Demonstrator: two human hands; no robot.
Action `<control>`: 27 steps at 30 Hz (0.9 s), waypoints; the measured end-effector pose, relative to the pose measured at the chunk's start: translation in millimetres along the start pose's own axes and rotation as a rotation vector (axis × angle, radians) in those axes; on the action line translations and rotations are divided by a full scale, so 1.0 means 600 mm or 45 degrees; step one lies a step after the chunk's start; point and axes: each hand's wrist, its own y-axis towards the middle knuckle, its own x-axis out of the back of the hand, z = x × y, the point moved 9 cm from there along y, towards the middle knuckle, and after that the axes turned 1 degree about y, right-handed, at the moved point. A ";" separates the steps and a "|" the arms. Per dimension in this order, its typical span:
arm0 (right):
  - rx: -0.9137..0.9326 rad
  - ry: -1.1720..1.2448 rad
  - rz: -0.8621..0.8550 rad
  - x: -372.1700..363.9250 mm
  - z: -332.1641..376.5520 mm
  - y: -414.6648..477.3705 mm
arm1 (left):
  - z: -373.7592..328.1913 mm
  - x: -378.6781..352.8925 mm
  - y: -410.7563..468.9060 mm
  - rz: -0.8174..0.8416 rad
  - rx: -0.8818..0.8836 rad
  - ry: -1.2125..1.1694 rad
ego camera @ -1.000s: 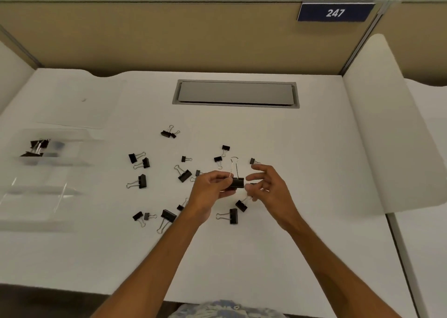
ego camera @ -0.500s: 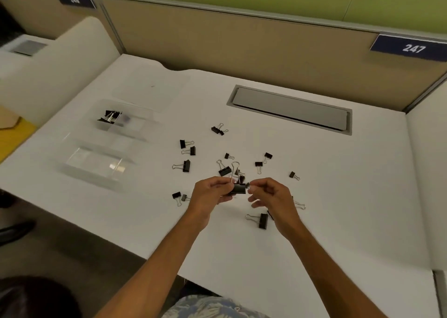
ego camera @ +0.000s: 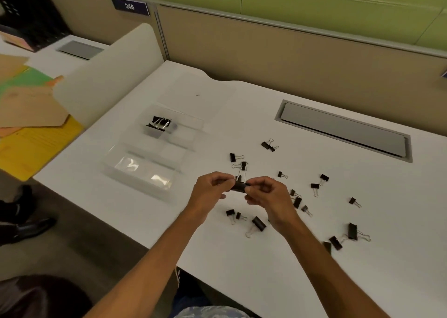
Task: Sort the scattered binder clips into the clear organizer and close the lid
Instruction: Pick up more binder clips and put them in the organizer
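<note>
Left hand (ego camera: 210, 193), right hand (ego camera: 269, 198), forearms (ego camera: 154, 264) bare; blue-white patterned garment (ego camera: 208, 312) at bottom edge.

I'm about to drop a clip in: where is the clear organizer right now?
Head view: the clear organizer lies on the white desk, left of the left hand, by the desk's left edge, with clips in its far compartment.

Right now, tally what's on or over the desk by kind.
Loose binder clips: at least 17; more may be hidden.
Held binder clip, pinched between left hand and right hand: 1
Clear organizer: 1; its clip cluster is too blurred to count.
Total: at least 19.
</note>
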 end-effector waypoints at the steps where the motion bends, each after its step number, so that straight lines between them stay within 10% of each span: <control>1: -0.006 0.031 -0.024 -0.022 -0.002 0.010 | -0.003 0.032 0.014 -0.014 -0.022 0.040; 27: -0.045 0.160 -0.172 -0.360 -0.005 0.212 | -0.054 0.463 0.182 -0.189 -0.388 0.715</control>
